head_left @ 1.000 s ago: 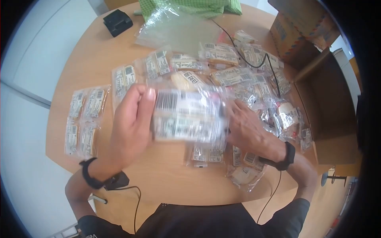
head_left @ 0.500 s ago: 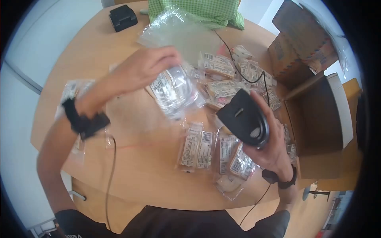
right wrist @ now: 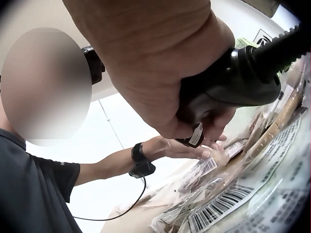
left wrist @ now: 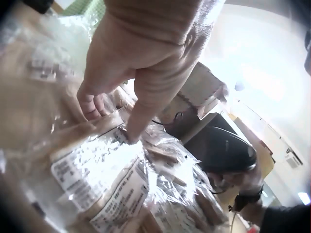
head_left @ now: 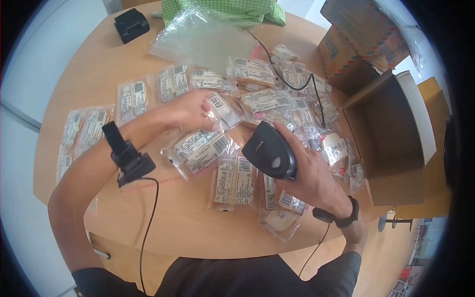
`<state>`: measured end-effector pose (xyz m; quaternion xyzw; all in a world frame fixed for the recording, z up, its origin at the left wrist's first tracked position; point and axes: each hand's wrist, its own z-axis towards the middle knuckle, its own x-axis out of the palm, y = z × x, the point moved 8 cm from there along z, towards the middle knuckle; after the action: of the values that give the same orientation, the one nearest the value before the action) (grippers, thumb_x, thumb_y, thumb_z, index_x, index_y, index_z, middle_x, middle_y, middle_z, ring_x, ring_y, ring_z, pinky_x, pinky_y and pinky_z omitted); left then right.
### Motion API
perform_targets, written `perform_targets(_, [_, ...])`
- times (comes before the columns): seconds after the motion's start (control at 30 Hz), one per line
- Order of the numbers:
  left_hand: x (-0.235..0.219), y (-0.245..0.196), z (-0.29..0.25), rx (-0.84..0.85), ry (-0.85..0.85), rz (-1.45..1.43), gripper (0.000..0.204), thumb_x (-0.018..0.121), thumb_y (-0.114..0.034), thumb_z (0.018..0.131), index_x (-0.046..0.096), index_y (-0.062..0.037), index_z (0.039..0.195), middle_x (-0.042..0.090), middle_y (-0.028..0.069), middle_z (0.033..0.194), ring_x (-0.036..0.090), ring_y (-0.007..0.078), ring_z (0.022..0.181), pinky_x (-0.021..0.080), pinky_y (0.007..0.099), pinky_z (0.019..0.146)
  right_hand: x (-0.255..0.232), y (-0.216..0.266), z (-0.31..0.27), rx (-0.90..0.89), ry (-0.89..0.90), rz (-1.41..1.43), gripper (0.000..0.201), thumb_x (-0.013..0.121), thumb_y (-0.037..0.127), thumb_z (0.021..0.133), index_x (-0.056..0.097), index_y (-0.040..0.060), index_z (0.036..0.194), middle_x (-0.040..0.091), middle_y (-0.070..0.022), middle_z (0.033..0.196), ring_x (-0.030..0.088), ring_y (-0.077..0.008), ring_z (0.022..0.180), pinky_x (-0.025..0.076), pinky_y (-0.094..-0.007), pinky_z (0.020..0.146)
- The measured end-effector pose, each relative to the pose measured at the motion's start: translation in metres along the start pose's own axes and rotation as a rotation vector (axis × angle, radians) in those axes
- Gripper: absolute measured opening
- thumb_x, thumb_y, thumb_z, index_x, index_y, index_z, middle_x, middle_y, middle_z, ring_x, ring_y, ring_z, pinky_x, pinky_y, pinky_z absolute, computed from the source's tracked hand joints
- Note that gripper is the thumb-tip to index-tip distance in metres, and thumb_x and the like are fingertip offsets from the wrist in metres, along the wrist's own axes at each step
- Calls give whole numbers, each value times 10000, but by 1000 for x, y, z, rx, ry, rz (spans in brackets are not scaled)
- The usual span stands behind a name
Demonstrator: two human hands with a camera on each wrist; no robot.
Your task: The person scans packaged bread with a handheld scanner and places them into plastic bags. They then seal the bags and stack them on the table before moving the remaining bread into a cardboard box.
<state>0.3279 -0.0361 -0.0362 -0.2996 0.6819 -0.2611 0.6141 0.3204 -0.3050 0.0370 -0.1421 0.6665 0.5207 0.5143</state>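
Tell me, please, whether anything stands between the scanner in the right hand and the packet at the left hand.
Nothing visible does: the gap between the scanner in the right hand and the packet at the left hand looks open; nearby packets lie lower.

An office or packing room, with a wooden table [head_left: 163, 218] bearing labelled packets [head_left: 232, 180] and a cardboard box [head_left: 396, 143] standing open at right.

dark short-sleeved shirt [head_left: 232, 273] | pale sleeve marking [right wrist: 62, 163] | black wrist straps [head_left: 114, 138] | boxy black modules [head_left: 134, 166] | thin cables [head_left: 156, 203]
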Motion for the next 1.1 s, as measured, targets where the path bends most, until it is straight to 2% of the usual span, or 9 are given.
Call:
perform_targets(0.1, [14,-4,-9,-70,165,-77,509,855,-292,853,714,-11,1253,746,158,1039,719,257,1017,561,388,878,7,9,5,-75,72,-16,1052,837,98,785,238,14,1646,729,-301,1107,736,-480,954,603,-503,800])
perform_targets(0.17, [-2,-24,-10,41,-57,-147,207,786,-196,915,775,-27,1034,767,135,968,734,241,958,563,390,841,10,14,4,-95,76,29,1042,834,113,804,228,17,1646,726,-310,1109,735,-483,953,600,-506,802])
perform_targets(0.27, [-15,-55,-17,134,-230,-55,137,739,-113,985,731,13,1037,724,52,878,617,109,775,526,296,731,12,22,4,-110,77,5,1035,834,127,820,220,17,1646,727,-311,1103,733,-485,945,598,-509,805])
perform_targets(0.6, [-22,-76,-22,205,-281,-93,141,735,-106,985,723,21,1044,734,63,902,644,118,789,546,291,759,12,14,8,-83,67,114,996,832,141,832,248,41,1632,692,-325,1220,710,-495,1065,598,-508,865])
perform_targets(0.67, [-21,-76,-23,178,-244,-110,193,741,-171,969,746,3,1054,769,160,972,734,264,890,574,399,822,13,13,9,-70,85,101,1001,830,125,821,248,51,1632,687,-322,1239,707,-495,1074,592,-511,882])
perform_targets(0.8, [-23,-74,-27,209,-257,-130,184,733,-160,969,743,13,1032,770,164,971,732,260,899,575,403,826,14,10,10,-72,94,123,991,827,107,815,263,52,1629,686,-315,1252,705,-501,1074,588,-517,888])
perform_targets(0.87, [-27,-66,-34,186,-247,-68,176,711,-133,1012,688,3,1122,700,43,943,649,107,835,561,288,773,8,5,7,-19,14,-77,983,823,88,808,278,34,1624,681,-281,1247,697,-486,1072,582,-512,878])
perform_targets(1.0, [-47,-31,-61,-78,-272,-431,256,640,-141,1055,581,-13,1269,624,51,1092,686,121,952,614,318,849,19,-9,1,66,103,-254,999,844,105,795,299,3,1626,629,-214,1247,632,-398,1149,544,-511,912])
perform_targets(1.1, [-58,-19,-88,-164,-369,-569,262,637,-150,1060,566,6,1258,631,70,1114,682,129,1018,615,325,871,22,6,-7,-100,144,-435,1033,897,154,749,351,11,1614,600,-204,1371,589,-379,1261,495,-538,1001])
